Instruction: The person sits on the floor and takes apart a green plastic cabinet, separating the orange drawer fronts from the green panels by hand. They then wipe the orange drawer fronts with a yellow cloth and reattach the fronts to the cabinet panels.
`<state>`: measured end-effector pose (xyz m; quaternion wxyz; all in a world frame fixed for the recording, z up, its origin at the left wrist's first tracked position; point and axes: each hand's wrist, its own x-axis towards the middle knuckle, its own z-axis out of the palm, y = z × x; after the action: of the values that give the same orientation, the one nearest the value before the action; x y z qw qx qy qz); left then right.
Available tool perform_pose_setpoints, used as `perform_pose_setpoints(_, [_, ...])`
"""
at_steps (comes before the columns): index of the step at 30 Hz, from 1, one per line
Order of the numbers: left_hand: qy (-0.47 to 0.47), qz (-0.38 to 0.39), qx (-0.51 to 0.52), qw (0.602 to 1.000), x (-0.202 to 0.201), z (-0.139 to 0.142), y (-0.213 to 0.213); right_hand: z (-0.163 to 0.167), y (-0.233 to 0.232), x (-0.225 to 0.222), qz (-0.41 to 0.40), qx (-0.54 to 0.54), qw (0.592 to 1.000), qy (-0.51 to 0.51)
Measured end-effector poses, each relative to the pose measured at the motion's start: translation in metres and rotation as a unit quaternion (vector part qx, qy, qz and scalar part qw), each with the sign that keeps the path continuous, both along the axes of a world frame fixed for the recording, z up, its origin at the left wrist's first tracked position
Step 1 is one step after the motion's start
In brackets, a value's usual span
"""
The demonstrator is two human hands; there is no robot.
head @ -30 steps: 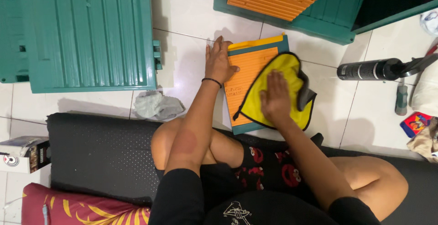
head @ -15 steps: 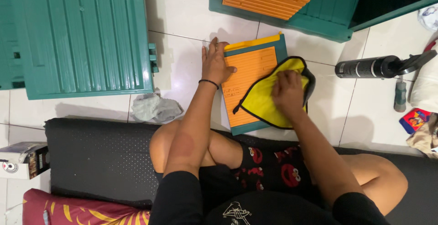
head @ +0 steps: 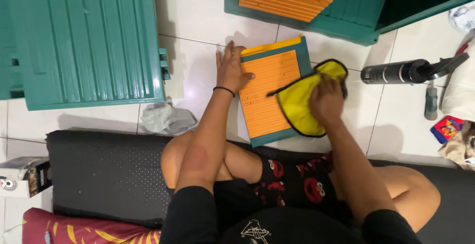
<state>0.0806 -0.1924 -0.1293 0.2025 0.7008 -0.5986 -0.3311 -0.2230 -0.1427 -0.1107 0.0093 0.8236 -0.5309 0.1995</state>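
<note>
Pressing flat with fingers spread, the left hand (head: 231, 70) pins the orange panel's (head: 267, 95) upper-left corner to the tiled floor (head: 198, 21). The right hand (head: 325, 100) is closed on a yellow cloth (head: 299, 104) at the panel's right edge. 1 black spray bottle (head: 396, 72) lies nearby.

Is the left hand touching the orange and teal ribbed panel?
Touching. The head view shows the left hand pressed flat on the orange and teal ribbed panel's left edge.

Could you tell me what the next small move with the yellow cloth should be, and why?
Probably sweep the yellow cloth leftward. It and the right hand sit at the orange panel's right edge, the left hand pins the panel's top left corner, and the middle lies uncovered.
</note>
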Motion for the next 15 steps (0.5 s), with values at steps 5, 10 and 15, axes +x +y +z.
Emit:
perform_pose_setpoints(5, [0.004, 0.003, 0.014, 1.0, 0.0, 0.006, -0.003, -0.007, 0.018, -0.014, -0.03, 0.036, 0.998, -0.043])
perform_pose_setpoints(10, [-0.002, 0.001, 0.012, 1.0, 0.0, 0.006, -0.001, -0.002, 0.055, 0.066, 0.046, 0.209, 0.973, 0.091])
perform_pose_setpoints(15, [-0.011, -0.015, -0.005, 1.0, -0.001, 0.003, -0.002, 0.022, 0.031, 0.11, 0.218, 0.218, 0.951, 0.02])
